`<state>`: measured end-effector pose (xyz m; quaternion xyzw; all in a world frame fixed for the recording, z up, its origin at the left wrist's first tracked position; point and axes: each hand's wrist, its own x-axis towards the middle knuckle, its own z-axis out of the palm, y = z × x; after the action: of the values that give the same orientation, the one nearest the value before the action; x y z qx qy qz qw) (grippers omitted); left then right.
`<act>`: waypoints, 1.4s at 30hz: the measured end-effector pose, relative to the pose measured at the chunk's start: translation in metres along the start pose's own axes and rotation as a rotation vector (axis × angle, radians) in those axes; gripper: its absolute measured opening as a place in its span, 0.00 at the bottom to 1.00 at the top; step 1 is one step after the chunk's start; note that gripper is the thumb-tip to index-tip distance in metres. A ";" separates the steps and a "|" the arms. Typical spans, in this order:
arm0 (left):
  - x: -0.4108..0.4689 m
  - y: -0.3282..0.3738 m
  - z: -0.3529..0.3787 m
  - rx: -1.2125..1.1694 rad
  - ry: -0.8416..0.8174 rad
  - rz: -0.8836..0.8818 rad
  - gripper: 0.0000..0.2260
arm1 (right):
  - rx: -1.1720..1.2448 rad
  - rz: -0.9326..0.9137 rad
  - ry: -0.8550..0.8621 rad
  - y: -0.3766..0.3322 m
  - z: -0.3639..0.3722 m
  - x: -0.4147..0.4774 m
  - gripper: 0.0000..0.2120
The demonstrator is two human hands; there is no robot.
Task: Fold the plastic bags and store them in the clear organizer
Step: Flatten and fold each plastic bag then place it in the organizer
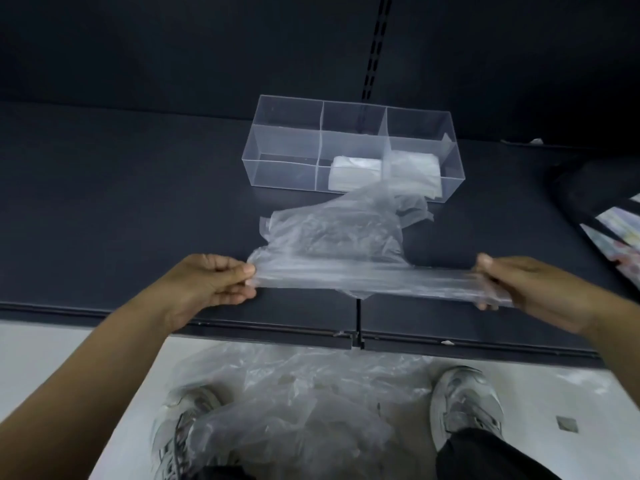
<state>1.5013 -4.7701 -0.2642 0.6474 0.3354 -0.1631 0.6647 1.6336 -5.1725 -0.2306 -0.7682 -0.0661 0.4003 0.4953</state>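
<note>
- Here, the left hand [214,282] pinches one end of a clear plastic bag [346,251], with the thumb on top and the fingers curled beneath.
- The right hand [519,285] clamps the bag's other end in the same way, so its near edge is stretched into a taut band between the two hands.
- The rest of the bag lies crumpled on the dark shelf [121,209], trailing toward 12 o'clock.
- The clear organizer [287,140] stands on the shelf at 12 o'clock from the bag, and the bag's far tip reaches its front wall.
- One folded bag [353,173] sits in the organizer's middle compartment and another folded bag [415,166] in the right one.
- At 6 o'clock, a loose pile of plastic bags [294,403] lies on the pale floor between two grey shoes [464,400].
- At 3 o'clock, a printed item [620,233] rests on the shelf's edge.
</note>
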 end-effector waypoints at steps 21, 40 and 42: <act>0.000 0.006 0.026 0.209 0.025 -0.056 0.16 | 0.526 0.345 0.298 -0.050 0.040 0.088 0.22; -0.017 0.054 0.066 0.239 0.006 0.580 0.05 | -0.502 -0.444 -0.001 -0.104 0.078 0.047 0.34; -0.023 0.057 0.071 0.187 -0.018 0.609 0.09 | -0.543 -0.416 -0.173 -0.113 0.098 0.059 0.21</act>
<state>1.5377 -4.8374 -0.2107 0.7749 0.1038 0.0073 0.6234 1.6401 -5.0174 -0.1895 -0.8052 -0.3668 0.3222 0.3365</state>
